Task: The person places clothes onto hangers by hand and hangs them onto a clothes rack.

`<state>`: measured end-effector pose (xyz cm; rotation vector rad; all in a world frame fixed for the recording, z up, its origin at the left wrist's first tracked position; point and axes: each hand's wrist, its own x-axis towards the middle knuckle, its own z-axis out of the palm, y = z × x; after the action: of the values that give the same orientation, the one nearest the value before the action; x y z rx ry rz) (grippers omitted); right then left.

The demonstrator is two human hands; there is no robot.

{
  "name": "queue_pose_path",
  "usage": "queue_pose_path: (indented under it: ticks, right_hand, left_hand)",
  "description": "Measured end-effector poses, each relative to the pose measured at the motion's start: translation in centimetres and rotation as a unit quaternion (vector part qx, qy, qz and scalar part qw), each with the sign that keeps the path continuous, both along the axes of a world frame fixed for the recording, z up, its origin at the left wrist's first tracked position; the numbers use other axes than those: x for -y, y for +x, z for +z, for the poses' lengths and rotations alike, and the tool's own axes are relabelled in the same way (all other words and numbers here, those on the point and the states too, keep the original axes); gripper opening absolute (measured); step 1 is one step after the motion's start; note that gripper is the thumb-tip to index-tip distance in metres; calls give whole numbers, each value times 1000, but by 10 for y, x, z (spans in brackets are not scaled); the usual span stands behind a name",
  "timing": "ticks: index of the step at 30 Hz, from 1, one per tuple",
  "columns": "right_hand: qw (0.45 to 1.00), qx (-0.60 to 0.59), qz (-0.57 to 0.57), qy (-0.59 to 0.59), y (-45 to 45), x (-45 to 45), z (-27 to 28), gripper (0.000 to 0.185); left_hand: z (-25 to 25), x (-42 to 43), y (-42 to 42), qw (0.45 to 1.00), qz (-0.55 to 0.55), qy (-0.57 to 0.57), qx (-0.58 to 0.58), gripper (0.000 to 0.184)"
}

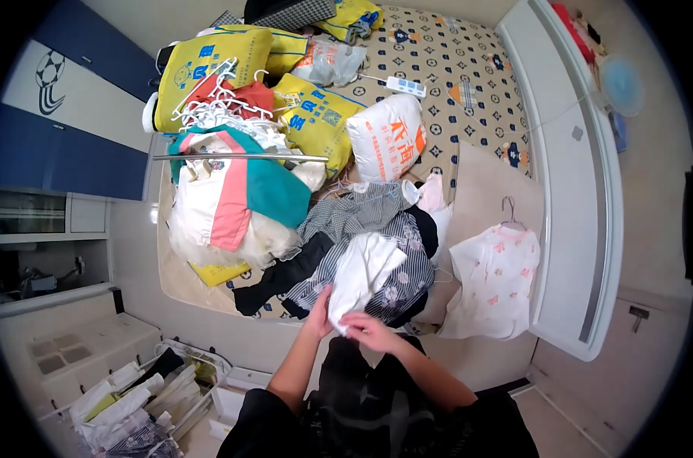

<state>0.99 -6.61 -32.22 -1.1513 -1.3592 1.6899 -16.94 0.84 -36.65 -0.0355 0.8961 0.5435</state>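
A white garment (365, 267) lies folded over the pile at the bed's near edge, its lower end reaching toward my body. My left hand (320, 314) is closed on its left edge. With fingers bent, my right hand (367, 330) grips the garment's near end. Exactly which kind of clothing it is cannot be made out. Under it spreads a dark striped garment with flowers (407, 267). Black clothing (285, 275) lies to the left, and a grey checked garment (361, 214) sits just beyond.
Hangers (224, 114) and a teal, pink and white jacket (232, 191) are heaped at left. Yellow bags (316, 114), a white plastic bag (388, 137) and a power strip (406, 86) lie farther back. A small white shirt (493, 282) hangs at right by the bed rail (567, 191). A clothes rack (194, 397) stands lower left.
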Motion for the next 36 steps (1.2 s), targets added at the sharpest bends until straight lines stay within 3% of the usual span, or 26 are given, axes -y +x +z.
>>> queue_pose_path:
  ticks: [1, 3, 4, 5, 6, 7, 8, 10, 14, 20, 28, 31, 36]
  right_hand:
    - [994, -73, 43, -62, -10, -2, 4, 27]
    - [985, -47, 164, -31, -11, -16, 12, 23]
    - [986, -49, 158, -8, -9, -32, 11, 18]
    - [986, 10, 135, -97, -2, -51, 8, 15]
    - [990, 39, 37, -134, 3, -61, -32, 13]
    - [989, 120, -17, -82, 11, -98, -22, 14]
    - [982, 147, -114, 17, 11, -124, -50, 21]
    - [931, 330, -95, 125, 20, -184, -66, 37]
    - [850, 459, -124, 228, 31, -275, -165, 52]
    - [811, 567, -64, 130, 39, -325, -230, 64]
    - [769, 626, 89, -97, 44, -315, -226, 92]
    - [741, 668, 69, -18, 51, -287, -187, 86]
    - [778, 626, -53, 27, 76, -226, -108, 52]
  left_hand:
    - [-11, -2, -9, 999, 1, -39, 28, 52]
    - [-22, 5, -25, 993, -69, 63, -69, 47]
    - [-17, 5, -27, 998, -7, 41, -48, 47]
    - [-11, 6, -32, 998, 7, 26, -64, 45]
    - [-13, 10, -42, 997, 3, 31, -77, 44]
    - [-16, 15, -56, 995, 0, 36, -91, 44]
    - [-9, 19, -64, 995, 24, 32, -92, 44]
    - [22, 19, -80, 992, 25, 29, -117, 52]
    - [34, 33, -112, 988, 48, 42, -137, 65]
    - [31, 50, -142, 991, 110, 8, -82, 64]
    - [15, 57, -144, 984, 96, -37, -147, 63]
    - [21, 47, -138, 985, 87, -29, -149, 64]
    - [35, 22, -130, 988, 68, 12, -137, 64]
